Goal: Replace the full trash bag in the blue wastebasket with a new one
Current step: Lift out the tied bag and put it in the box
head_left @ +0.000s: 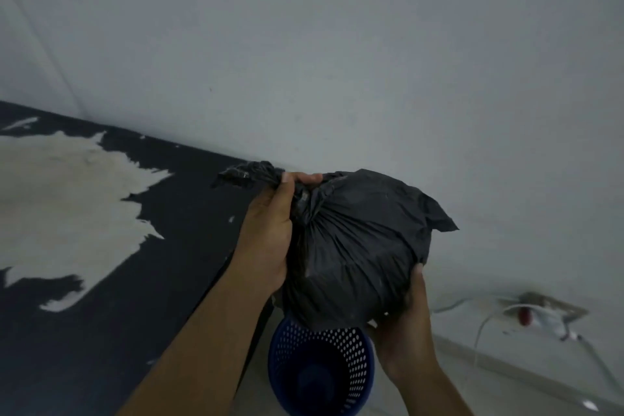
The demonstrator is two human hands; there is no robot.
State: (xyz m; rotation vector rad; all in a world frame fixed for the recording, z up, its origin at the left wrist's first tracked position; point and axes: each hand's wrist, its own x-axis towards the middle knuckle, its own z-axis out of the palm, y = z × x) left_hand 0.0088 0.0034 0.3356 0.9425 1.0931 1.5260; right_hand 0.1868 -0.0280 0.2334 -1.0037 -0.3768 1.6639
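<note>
Left hand is clamped round the twisted neck of the full black trash bag, and the right hand cups its underside with fingers curled in, so 2 hands hold it up in the air. Blue wastebasket sits right below it on the floor, holey inside showing, just beside the right edge of the dark, peeling bench. Wall socket with white cables is off right.

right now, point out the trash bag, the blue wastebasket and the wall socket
trash bag [358,246], head view, bulging front
blue wastebasket [353,356], head view, perforated inner wall
wall socket [559,307], head view, its plate
</note>
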